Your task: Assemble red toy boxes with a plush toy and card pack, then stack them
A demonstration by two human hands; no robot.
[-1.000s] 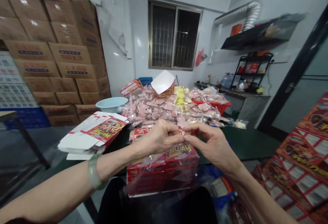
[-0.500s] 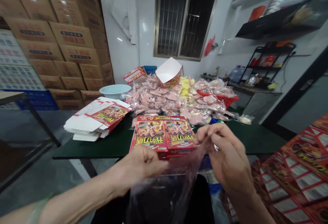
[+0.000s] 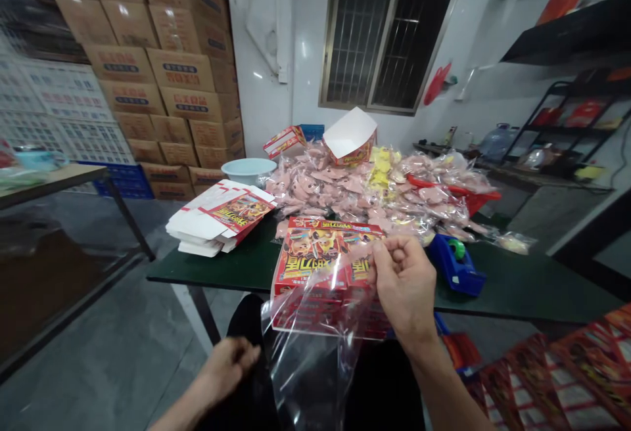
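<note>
My right hand (image 3: 404, 283) pinches the top edge of a clear plastic bag (image 3: 315, 359), which hangs open and crumpled in front of my lap. Behind the film, red printed snack boxes (image 3: 308, 257) are stacked at the table's near edge, partly covered by the bag and my fingers. My left hand (image 3: 229, 368) is low over my left leg, apart from the bag; its fingers are curled and nothing shows in them. A blue tape dispenser (image 3: 458, 270) with a green roll stands to the right of my right hand.
Flattened white-and-red cartons (image 3: 197, 221) lie on the green table (image 3: 236, 267) at left. Pink wrapped pieces (image 3: 330, 188) are heaped behind, with a light blue basin (image 3: 249, 168) and an open carton (image 3: 350, 135). More red boxes (image 3: 591, 359) are stacked at lower right.
My left hand has let go of the bag and dropped down to the left. My right hand still holds the bag, now hanging before the boxes. The view has turned left.
</note>
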